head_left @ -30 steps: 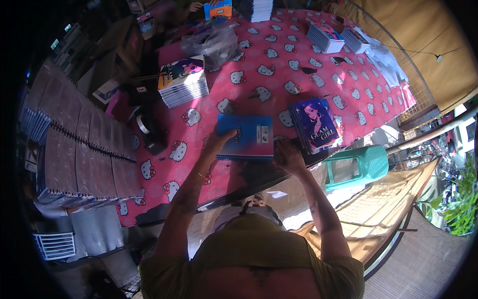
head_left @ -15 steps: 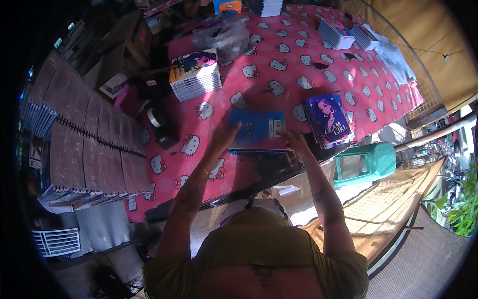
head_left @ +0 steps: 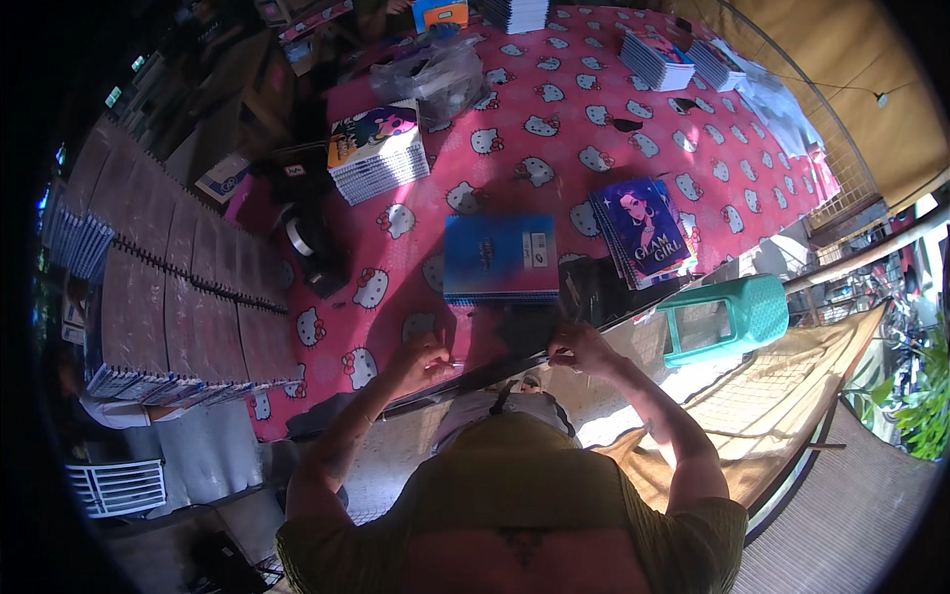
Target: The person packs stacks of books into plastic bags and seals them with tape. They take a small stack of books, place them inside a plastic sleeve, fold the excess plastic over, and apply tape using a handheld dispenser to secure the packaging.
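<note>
A blue spiral notebook [head_left: 498, 257] with a white label lies flat on the pink table, its coil along the near side. Both hands are apart from it, near the table's front edge. My left hand [head_left: 424, 358] is closed in a pinch, with a small pale glint at its fingertips. Across from it, my right hand [head_left: 582, 346] has its fingers curled together over the dark edge. Whatever either hand holds is too thin or dark to make out. Right of the notebook sits a small pile of notebooks [head_left: 648, 233] with a purple cover on top.
A notebook stack [head_left: 378, 150] stands behind, beside a clear plastic bag [head_left: 430, 74]. A black tape dispenser [head_left: 315, 252] sits left of the notebook. Large notebook stacks [head_left: 178, 287] line the far left. A green plastic stool [head_left: 727, 319] is beyond the right edge.
Both hands have left the blue notebook and come back toward me to the table's front edge. The notebook stays flat on the table.
</note>
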The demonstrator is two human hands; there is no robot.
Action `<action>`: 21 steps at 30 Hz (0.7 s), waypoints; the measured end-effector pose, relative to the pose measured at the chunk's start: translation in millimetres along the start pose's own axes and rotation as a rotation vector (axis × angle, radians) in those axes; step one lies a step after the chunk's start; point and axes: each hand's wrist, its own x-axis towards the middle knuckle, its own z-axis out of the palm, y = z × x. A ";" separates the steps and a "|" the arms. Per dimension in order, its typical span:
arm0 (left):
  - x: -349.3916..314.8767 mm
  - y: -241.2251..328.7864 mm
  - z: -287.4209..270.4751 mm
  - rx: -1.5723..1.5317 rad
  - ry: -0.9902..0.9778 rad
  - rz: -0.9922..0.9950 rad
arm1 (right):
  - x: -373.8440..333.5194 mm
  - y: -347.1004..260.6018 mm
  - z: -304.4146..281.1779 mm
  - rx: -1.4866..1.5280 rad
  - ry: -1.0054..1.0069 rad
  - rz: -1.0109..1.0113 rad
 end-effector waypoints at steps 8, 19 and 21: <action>17.2 28.7 -8.4 0.242 -0.024 0.058 | 7.7 -23.2 -15.4 -0.208 -0.037 0.008; 15.4 14.1 -2.0 0.119 -0.155 -0.152 | 5.9 -32.1 -5.9 -0.476 -0.362 0.125; 17.1 16.9 -2.9 0.071 -0.180 -0.266 | 0.7 -46.8 -11.8 -0.331 -0.353 0.225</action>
